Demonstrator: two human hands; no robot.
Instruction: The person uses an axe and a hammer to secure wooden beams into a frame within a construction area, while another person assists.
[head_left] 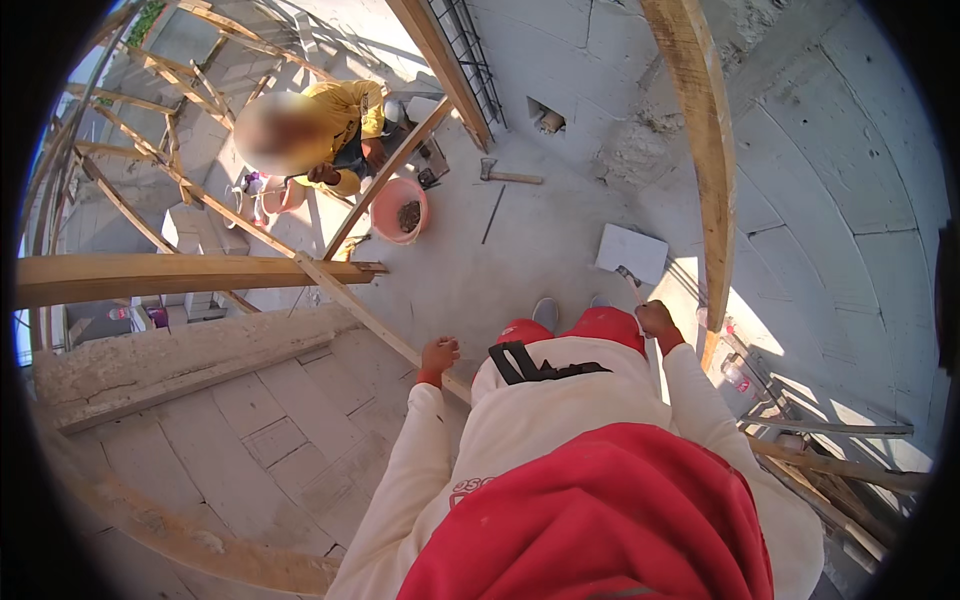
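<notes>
My right hand (655, 322) is closed around the pale handle of a hammer (628, 275), its metal head angled forward over a pale square board (624, 247) on the floor. My left hand (440, 355) hangs beside a long diagonal timber (352, 308), fingers loosely bent and apart, with nothing visible in them. My shoes (545, 312) stand on the concrete floor (490, 270).
A person in yellow (345, 110) crouches among timber props (140, 140) by a pink bucket (390, 198) of dark material. Another hammer (520, 176) and a thin rod (493, 215) lie ahead. An upright timber (715, 200) and block wall (840, 180) stand rightward.
</notes>
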